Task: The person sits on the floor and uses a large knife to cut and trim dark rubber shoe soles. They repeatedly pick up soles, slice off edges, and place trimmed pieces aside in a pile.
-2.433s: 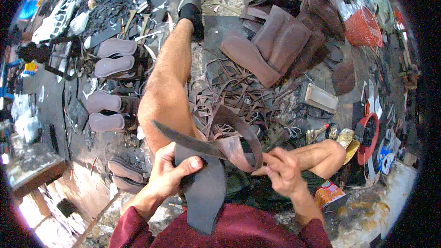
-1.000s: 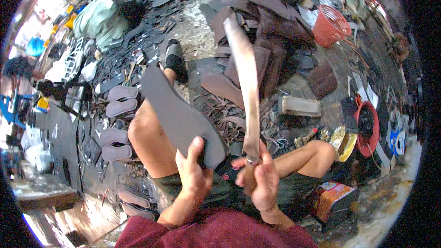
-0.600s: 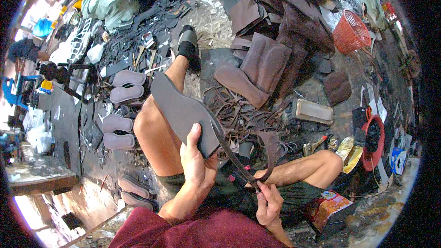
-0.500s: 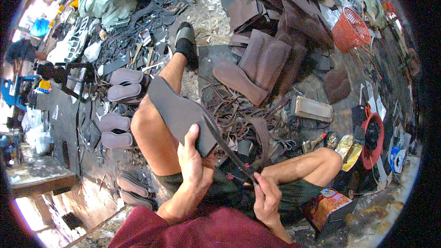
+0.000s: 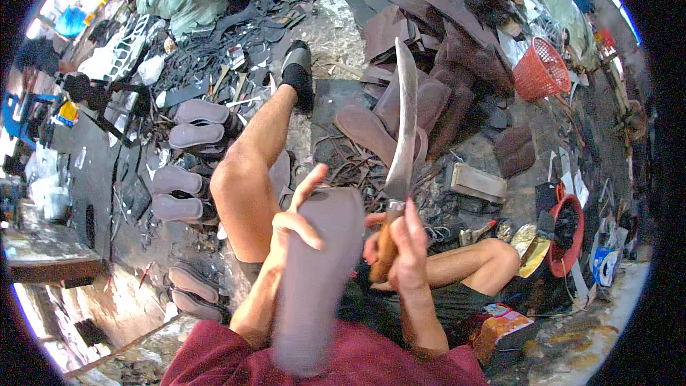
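My left hand (image 5: 291,232) is closed on a grey-brown shoe sole (image 5: 321,271), gripping it by the edge near its far end. The sole hangs over my lap, its near end blurred against my maroon top. In my right hand (image 5: 409,246) is a long curved knife (image 5: 405,121), held by its wooden handle with the blade pointing up and away from me. The blade stands to the right of the sole, apart from it. Some fingers of the left hand are hidden behind the sole.
Paired soles (image 5: 200,123) lie in a column on the left. Ahead are stacked brown sole sheets (image 5: 414,100) and dark offcut strips. A red basket (image 5: 541,71), a pale block (image 5: 477,183) and a red round tub (image 5: 568,236) are on the right. My bent legs frame the workspace.
The sole has swung toward my body and turned. The dark strip that my right hand was pulling beside it is gone from that hand, where the knife now stands raised.
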Motion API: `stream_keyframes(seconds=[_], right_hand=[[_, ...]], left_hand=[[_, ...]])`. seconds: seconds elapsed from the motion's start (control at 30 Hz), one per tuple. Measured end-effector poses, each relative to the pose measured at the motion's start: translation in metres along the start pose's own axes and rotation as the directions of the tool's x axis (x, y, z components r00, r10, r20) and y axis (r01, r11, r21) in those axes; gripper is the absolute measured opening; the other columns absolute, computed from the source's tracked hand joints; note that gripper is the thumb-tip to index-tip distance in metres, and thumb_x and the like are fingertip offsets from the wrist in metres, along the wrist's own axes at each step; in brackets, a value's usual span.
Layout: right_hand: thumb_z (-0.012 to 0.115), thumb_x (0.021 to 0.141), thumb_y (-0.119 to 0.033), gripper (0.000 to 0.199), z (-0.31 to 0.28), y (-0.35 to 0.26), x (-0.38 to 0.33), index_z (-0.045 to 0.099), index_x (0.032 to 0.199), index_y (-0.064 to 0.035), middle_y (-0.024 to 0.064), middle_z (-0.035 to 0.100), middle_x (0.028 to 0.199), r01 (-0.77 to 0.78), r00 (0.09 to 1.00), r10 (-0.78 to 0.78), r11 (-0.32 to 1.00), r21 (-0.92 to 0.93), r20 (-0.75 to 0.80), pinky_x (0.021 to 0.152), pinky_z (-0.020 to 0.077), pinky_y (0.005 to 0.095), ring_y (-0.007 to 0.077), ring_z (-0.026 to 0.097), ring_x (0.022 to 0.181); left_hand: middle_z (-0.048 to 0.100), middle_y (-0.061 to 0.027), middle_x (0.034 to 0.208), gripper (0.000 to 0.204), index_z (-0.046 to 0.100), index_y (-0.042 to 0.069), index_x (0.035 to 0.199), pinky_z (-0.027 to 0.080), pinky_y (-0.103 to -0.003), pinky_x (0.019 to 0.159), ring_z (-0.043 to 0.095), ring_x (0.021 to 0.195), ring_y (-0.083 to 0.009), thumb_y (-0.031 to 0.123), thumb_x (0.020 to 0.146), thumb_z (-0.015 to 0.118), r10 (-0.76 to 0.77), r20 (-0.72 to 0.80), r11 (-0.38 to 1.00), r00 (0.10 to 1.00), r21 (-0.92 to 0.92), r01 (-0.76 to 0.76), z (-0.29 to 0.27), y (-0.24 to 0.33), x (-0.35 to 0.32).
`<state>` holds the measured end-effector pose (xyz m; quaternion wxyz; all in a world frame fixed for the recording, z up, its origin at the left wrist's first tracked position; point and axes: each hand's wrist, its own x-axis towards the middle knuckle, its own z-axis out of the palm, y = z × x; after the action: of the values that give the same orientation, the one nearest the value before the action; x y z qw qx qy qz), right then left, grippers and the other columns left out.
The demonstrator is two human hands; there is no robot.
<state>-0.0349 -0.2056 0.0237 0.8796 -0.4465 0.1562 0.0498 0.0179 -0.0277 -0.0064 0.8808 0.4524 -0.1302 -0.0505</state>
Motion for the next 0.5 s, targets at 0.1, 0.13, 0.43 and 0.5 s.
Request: stream_keyframes(seconds=[0.1,0.13,0.43,0.5], right_hand=[[0.076,0.08,0.002,0.062,0.013,0.006,0.01,0.042,0.131,-0.0048,0.0081,0.063,0.107,0.081,0.996,-0.088,0.972,-0.219,-0.021,0.083,0.0544,0.0307,0.0161,0.063,0.093],[0.076,0.079,0.002,0.063,0.015,0.001,0.011,0.042,0.131,-0.005,0.0079,0.063,0.107,0.135,0.988,-0.148,0.968,-0.212,-0.045,0.084,0.0544,0.0312,0.0161,0.063,0.093],[0.069,0.086,-0.006,0.048,0.046,0.002,0.034,0.052,0.131,-0.0051,0.006,0.064,0.111,0.142,0.974,-0.169,0.975,-0.172,-0.153,0.096,0.0466,0.0321,0.0181,0.06,0.103],[0.066,0.087,-0.015,0.052,0.045,0.005,0.043,0.052,0.136,-0.0057,0.0105,0.062,0.124,0.022,0.993,-0.033,0.995,-0.093,-0.113,0.103,0.0439,0.0352,0.024,0.059,0.115]], left_hand=[[0.031,-0.0201,0.157,0.063,0.038,0.014,0.151,0.047,-0.038,0.104,0.048,0.134,-0.0349,-0.002,0.093,0.058,0.259,0.149,0.782,0.954,0.548,-0.298,-0.004,-0.003,0.001],[0.032,-0.0202,0.157,0.064,0.031,0.013,0.154,0.049,-0.034,0.1,0.049,0.134,-0.0331,0.002,0.096,0.056,0.15,-0.157,0.926,0.976,0.368,-0.083,0.003,-0.01,-0.009],[0.069,-0.007,0.119,0.057,0.051,0.0,0.141,0.052,-0.026,0.084,0.063,0.1,-0.0088,0.008,0.089,0.073,-0.476,-0.333,0.852,0.814,0.054,0.521,0.002,0.037,-0.06],[0.069,-0.0011,0.103,0.055,0.06,-0.001,0.131,0.051,-0.026,0.081,0.061,0.091,-0.0073,0.008,0.081,0.082,-0.466,-0.401,0.859,0.789,0.01,0.512,0.001,0.045,-0.065]])
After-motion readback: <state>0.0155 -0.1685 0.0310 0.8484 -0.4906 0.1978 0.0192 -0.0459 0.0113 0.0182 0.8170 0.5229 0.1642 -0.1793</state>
